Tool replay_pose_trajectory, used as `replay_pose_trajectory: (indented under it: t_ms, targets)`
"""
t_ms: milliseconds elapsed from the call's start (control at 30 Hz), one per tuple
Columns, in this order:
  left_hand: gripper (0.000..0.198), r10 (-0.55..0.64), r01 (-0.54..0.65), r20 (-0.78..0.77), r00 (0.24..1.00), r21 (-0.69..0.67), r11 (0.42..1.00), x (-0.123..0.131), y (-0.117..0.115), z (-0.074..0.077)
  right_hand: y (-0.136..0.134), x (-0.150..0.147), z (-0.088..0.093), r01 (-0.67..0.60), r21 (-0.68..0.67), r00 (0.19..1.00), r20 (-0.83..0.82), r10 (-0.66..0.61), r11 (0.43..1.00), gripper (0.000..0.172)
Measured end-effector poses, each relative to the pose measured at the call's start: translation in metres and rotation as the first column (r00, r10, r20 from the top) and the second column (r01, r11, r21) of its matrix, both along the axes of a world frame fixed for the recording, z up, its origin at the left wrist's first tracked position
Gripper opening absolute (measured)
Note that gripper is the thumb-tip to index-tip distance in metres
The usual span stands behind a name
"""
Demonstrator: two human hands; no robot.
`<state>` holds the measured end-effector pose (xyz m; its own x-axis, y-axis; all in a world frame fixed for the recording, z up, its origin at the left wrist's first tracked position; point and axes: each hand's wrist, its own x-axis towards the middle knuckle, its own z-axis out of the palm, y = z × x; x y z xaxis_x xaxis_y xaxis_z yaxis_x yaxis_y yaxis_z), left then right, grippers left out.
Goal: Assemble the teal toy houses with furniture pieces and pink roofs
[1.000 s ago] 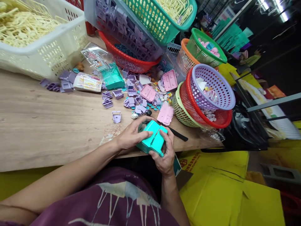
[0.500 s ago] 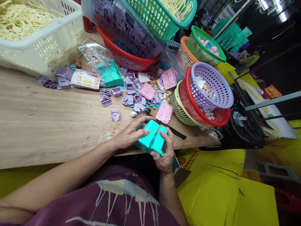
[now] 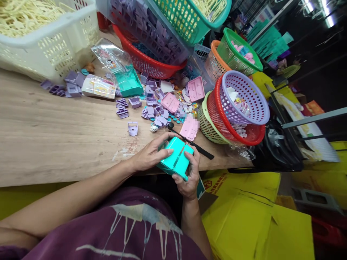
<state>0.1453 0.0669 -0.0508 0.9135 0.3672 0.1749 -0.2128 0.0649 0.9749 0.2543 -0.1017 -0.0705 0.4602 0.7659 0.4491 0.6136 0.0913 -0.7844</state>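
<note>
A turquoise plastic toy case (image 3: 176,155), with a gap running across its upper face, is held between both hands just over the table's front edge. My left hand (image 3: 151,153) grips its left side, thumb pressed on top. Round the right side and lower corner my right hand (image 3: 189,171) is closed. Behind the case a black-handled tool (image 3: 202,150) lies on the table, partly hidden by my fingers. Close by are a pink plastic tray (image 3: 189,128), a small white figure (image 3: 154,128) and a lilac plastic part (image 3: 132,128).
Lilac parts (image 3: 150,112) lie scattered over the wooden table (image 3: 67,141), near another turquoise case (image 3: 130,82). Stacked baskets, lilac (image 3: 260,108) on red (image 3: 217,104), stand at the right. A white basket (image 3: 54,47) occupies the back left. Yellow cartons (image 3: 244,213) are at lower right.
The gap across the case looks narrower and more even than before. Both hands keep their hold, and the view has shifted slightly.
</note>
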Motion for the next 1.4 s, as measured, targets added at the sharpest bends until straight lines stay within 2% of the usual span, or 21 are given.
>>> replay_pose_trajectory:
  t_ms: [500, 1000, 1233, 1400]
  targets:
    - [0.042, 0.003, -0.004, 0.057, 0.998, 0.028, 1.0, -0.006, -0.005, 0.004, -0.001, -0.005, 0.014, -0.032, -0.053, 0.983, 0.178, 0.041, 0.998, 0.061]
    - [0.04, -0.141, 0.097, 0.152, 0.978, 0.264, 0.96, -0.011, 0.001, 0.004, -0.006, -0.008, 0.011, -0.067, -0.011, 0.961, 0.268, 0.068, 0.998, 0.068]
    - [0.037, -0.101, 0.088, 0.091, 0.991, 0.138, 0.986, -0.008, -0.002, 0.002, -0.001, -0.005, 0.016, -0.085, -0.015, 0.953, 0.29, 0.085, 0.996, 0.066]
    - [0.039, -0.094, 0.085, 0.102, 0.99, 0.086, 0.993, -0.006, -0.005, 0.001, -0.002, -0.007, 0.009, -0.041, 0.002, 0.972, 0.232, 0.04, 0.999, 0.064]
